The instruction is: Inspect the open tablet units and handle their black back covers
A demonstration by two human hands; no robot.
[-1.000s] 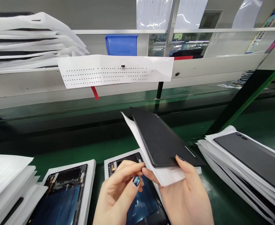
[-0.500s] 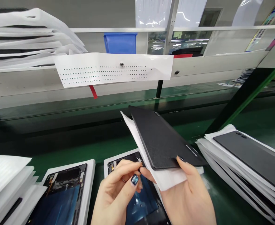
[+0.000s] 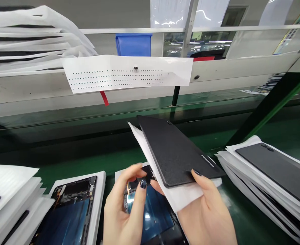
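Note:
My right hand [image 3: 203, 211] grips a black tablet back cover [image 3: 177, 149] together with a white sheet [image 3: 184, 197] under it. The cover is tilted, its camera holes toward the far end, and my thumb presses on its near edge. To the left, my left hand [image 3: 125, 207] is raised with thumb and fingers apart and nothing visible between them. Below both hands lies an opened tablet [image 3: 152, 221] with dark blue inner surface, partly hidden by the hands and the cover.
A second opened tablet [image 3: 68, 211] lies on white sheets at left, beside a stack of interleaved sheets [image 3: 14, 200]. Back covers layered with sheets [image 3: 277, 166] are piled at right. A printed paper [image 3: 126, 80] hangs from the shelf, with a blue bin [image 3: 133, 45] behind.
My left thumb and fingers, pinched near the cover's lower left corner before, have spread apart and drawn slightly left. My right hand still grips the cover and sheet.

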